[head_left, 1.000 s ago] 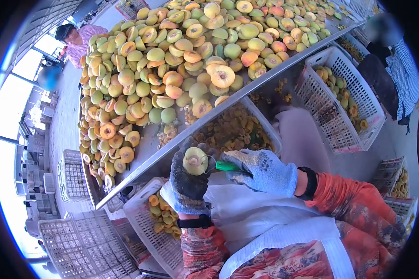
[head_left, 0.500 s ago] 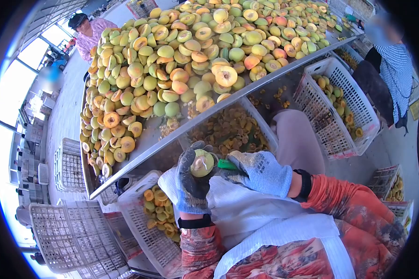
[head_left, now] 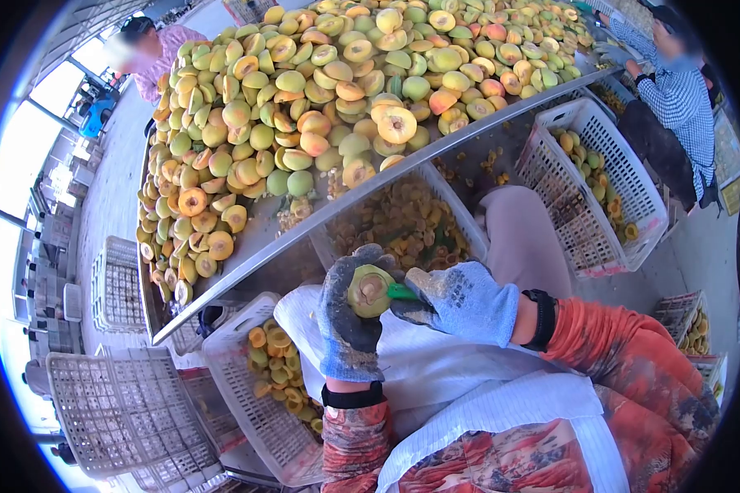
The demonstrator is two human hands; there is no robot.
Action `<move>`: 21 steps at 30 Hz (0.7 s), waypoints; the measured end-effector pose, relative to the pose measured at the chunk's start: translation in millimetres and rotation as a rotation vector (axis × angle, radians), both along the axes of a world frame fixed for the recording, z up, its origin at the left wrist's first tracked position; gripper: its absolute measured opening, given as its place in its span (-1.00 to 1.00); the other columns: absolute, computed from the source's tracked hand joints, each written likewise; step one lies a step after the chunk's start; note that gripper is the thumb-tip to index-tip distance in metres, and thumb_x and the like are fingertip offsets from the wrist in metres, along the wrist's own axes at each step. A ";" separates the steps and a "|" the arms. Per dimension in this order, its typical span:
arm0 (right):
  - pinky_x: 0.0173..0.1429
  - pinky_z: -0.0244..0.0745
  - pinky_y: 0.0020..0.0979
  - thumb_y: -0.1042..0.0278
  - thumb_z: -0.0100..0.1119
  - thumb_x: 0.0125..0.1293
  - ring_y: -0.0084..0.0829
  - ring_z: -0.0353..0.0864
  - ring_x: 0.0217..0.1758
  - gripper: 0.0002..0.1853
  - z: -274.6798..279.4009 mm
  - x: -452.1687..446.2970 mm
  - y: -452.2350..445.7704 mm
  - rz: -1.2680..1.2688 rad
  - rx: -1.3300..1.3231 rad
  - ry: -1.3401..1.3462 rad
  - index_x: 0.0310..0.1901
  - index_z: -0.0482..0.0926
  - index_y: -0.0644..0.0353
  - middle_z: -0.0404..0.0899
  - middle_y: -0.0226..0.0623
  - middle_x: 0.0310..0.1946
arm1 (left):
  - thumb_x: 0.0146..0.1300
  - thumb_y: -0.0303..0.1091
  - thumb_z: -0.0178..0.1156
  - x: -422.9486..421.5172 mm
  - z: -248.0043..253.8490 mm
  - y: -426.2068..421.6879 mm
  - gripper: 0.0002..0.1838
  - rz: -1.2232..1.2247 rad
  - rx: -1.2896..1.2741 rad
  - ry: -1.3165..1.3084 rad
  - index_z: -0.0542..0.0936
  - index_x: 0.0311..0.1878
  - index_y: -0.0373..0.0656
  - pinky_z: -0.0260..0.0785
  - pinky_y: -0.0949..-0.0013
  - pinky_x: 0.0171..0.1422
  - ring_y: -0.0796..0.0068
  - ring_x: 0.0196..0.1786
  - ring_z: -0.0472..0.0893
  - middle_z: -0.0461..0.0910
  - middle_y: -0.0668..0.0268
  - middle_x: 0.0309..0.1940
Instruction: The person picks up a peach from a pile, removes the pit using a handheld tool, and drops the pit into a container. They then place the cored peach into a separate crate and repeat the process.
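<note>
Holding a fruit half (head_left: 370, 291), cupped in the left hand (head_left: 347, 312), just outside the near edge of the table (head_left: 255, 236). Gripping a green tool (head_left: 400, 292) in the closed right hand (head_left: 466, 302), right at the fruit half's rim (working end hard to see). Noting cut fruit (head_left: 304, 107) heaped behind that edge, and a crate (head_left: 240, 403) of pieces (head_left: 281, 371) below.

Broad worktop (head_left: 259, 230) of silver-grey metal, straight raised rim along near side. Heaped over most of it: deep pile of halved yellow-green fruit (head_left: 292, 115), some blushed orange-red, cut faces and skins turned every way. On pile's near side, large pale-orange fruit half (head_left: 397, 125), cut face showing. Small yellowish scraps (head_left: 294, 215) between pile and rim. Grey floor (head_left: 123, 177) at left; whitish perforated plastic crate (head_left: 120, 287) on it.
</note>
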State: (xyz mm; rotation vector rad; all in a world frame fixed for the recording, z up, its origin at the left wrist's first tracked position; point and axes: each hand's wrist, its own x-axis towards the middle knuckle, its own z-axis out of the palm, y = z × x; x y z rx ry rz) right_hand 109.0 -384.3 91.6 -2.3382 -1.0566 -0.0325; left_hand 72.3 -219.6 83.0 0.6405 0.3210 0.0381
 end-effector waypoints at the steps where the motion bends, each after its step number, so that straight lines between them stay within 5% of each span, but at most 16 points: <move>1: -0.60 0.36 -0.27 -0.04 0.15 0.15 -0.17 0.51 -0.66 -0.63 -0.7 -0.2 -1.8 0.020 -0.005 0.036 -0.33 0.44 0.15 0.48 -0.21 -0.69 | 0.17 -0.26 0.09 -2.0 -1.8 -3.3 -0.64 0.041 0.074 0.019 0.48 -0.05 -0.32 0.47 0.16 0.00 0.15 -0.07 0.55 0.51 0.07 -0.07; 6: -0.60 0.35 -0.26 -0.06 0.10 0.19 -0.15 0.52 -0.64 -0.61 9.8 -2.9 -4.7 0.068 -0.125 0.162 -0.33 0.43 0.17 0.49 -0.16 -0.69 | 0.09 -0.38 0.10 -10.5 2.1 -12.9 -0.70 0.106 0.258 -0.101 0.48 -0.10 -0.31 0.48 0.16 -0.03 0.15 -0.08 0.56 0.51 0.03 -0.09; 8: -0.40 0.41 -0.11 -0.07 -0.02 0.25 -0.05 0.56 -0.49 -0.59 8.5 -7.5 -1.8 0.119 -0.029 0.365 -0.27 0.41 0.19 0.54 -0.08 -0.58 | 0.10 -0.41 0.08 -12.6 10.7 -16.4 -0.69 0.180 0.390 -0.121 0.48 -0.09 -0.33 0.48 0.18 -0.03 0.18 -0.10 0.56 0.51 0.02 -0.11; 11: -0.40 0.40 -0.09 -0.05 -0.01 0.25 -0.06 0.56 -0.47 -0.59 -5.6 -3.3 9.8 0.146 0.161 0.433 -0.23 0.40 0.20 0.53 -0.05 -0.57 | 0.12 -0.42 0.07 -9.9 18.9 -18.6 -0.69 0.273 0.481 -0.025 0.47 -0.07 -0.35 0.48 0.19 -0.01 0.20 -0.10 0.55 0.50 0.04 -0.12; 15: -0.49 0.43 -0.25 0.16 0.08 0.16 -0.18 0.58 -0.51 -0.54 -2.4 6.4 13.9 0.016 -0.052 0.028 0.02 0.35 0.27 0.53 -0.08 -0.49 | 0.15 -0.41 0.07 2.9 3.9 -13.5 -0.69 0.335 0.342 0.015 0.47 -0.05 -0.36 0.47 0.19 0.01 0.22 -0.09 0.54 0.50 0.06 -0.13; 17: -0.51 0.42 -0.27 0.21 0.04 0.16 -0.21 0.58 -0.53 -0.54 -7.4 6.5 14.2 0.016 -0.160 -0.203 0.05 0.33 0.29 0.52 -0.11 -0.48 | 0.17 -0.38 0.08 10.1 -4.0 -11.6 -0.68 0.362 1.254 -0.117 0.48 -0.05 -0.36 0.47 0.20 0.02 0.22 -0.06 0.52 0.49 0.05 -0.12; 18: -0.53 0.41 -0.28 0.26 -0.01 0.17 -0.24 0.57 -0.55 -0.54 -9.2 6.9 13.6 0.023 -0.275 -0.437 0.08 0.32 0.31 0.51 -0.13 -0.48 | 0.17 -0.38 0.08 12.7 -5.1 -11.9 -0.68 0.354 1.255 -0.121 0.48 -0.05 -0.36 0.47 0.20 0.02 0.22 -0.06 0.52 0.49 0.05 -0.12; 20: -0.50 0.40 -0.30 0.27 -0.01 0.16 -0.27 0.57 -0.49 -0.54 -6.4 7.5 7.9 0.061 -0.291 -0.342 0.07 0.32 0.32 0.52 -0.16 -0.46 | 0.17 -0.37 0.09 16.6 8.0 -19.8 -0.68 0.360 0.200 0.059 0.48 -0.06 -0.37 0.47 0.20 0.01 0.24 -0.10 0.54 0.50 0.06 -0.13; 21: -0.46 0.40 -0.32 0.27 -0.01 0.15 -0.29 0.57 -0.44 -0.54 -3.0 9.0 4.5 0.106 -0.302 -0.255 0.06 0.31 0.33 0.52 -0.18 -0.44 | 0.17 -0.37 0.09 15.2 12.3 -23.2 -0.68 0.350 0.201 0.062 0.48 -0.06 -0.37 0.47 0.20 0.01 0.24 -0.10 0.54 0.50 0.06 -0.13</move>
